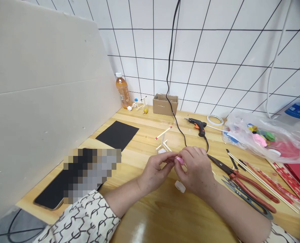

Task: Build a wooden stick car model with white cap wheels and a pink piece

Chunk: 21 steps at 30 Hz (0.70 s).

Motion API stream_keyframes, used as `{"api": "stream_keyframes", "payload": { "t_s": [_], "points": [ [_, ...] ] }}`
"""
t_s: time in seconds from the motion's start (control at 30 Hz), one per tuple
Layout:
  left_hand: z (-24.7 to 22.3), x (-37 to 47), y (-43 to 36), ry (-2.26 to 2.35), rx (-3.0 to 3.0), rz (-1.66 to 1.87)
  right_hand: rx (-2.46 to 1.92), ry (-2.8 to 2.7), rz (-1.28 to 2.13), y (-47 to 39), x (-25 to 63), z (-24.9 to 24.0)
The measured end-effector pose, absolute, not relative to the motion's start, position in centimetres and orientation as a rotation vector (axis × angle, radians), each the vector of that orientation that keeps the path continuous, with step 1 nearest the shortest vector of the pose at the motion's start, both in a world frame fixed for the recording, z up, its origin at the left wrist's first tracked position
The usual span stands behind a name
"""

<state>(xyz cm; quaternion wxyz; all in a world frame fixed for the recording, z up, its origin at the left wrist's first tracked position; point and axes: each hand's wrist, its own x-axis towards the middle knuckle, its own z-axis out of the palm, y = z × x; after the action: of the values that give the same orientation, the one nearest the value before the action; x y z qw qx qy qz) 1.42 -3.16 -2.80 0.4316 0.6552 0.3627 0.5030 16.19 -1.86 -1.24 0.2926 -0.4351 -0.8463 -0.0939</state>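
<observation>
Pink clay [180,160] is pinched between the fingertips of my right hand [196,172]. The thumb and forefinger of my left hand [156,170] are pressed together and meet the right fingertips at the clay's left side. Just behind my hands stands a small stick model [163,141] with a red-tipped stick on top and a white lump at its base, partly hidden by my fingers. A small white translucent piece [180,186] lies on the wooden table below my right hand.
Left: a phone [50,190] and black sheet [116,135]. Back: a bottle [123,91], another stick model [141,105], cardboard box [165,105], glue gun [197,125] and tape roll [215,120]. Right: pliers [253,189], snips [251,200], chopsticks [263,182], bag of clay [271,138].
</observation>
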Motion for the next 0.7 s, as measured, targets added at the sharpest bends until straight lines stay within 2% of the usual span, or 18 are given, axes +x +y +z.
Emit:
{"api": "stream_keyframes", "payload": {
  "t_s": [0.7],
  "points": [
    [-2.68, 1.26, -3.02, 0.899, 1.664, 1.241, -1.128, -2.229, -0.195, -1.72, 15.98, -1.36]
  ]
}}
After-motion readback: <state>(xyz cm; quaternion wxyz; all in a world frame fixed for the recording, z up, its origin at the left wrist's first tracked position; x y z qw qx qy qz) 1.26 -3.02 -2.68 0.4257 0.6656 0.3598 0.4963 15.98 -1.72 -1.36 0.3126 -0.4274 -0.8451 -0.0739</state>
